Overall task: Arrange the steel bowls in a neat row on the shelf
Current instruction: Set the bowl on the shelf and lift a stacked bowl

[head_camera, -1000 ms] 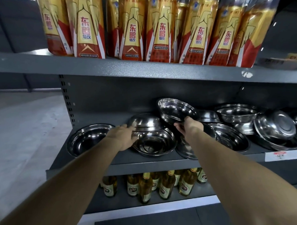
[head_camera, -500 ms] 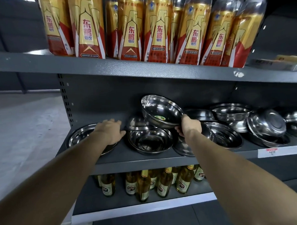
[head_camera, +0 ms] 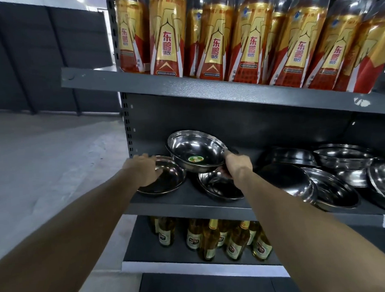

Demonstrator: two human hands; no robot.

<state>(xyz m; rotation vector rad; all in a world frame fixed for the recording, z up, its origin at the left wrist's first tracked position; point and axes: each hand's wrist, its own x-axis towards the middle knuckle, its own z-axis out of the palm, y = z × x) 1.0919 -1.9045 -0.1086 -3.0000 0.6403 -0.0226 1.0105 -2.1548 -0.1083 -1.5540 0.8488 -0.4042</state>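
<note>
- Shelf (head_camera: 189, 206) of grey metal carries the steel bowls, most of them jumbled at its right.
- Lifted bowl (head_camera: 196, 151) hangs tilted above two resting bowls, a sticker inside it.
- Right hand (head_camera: 237, 166) pinches its rim.
- Left hand (head_camera: 144, 169) lies spread on the leftmost bowl (head_camera: 166, 179).

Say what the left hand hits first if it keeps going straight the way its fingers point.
The left hand lies on the near-left rim of the leftmost bowl, fingers pointing toward the shelf's rear. Going straight on, it would probably cross that bowl and meet the back panel; depth is unclear, so the lifted bowl might be brushed first.
</note>
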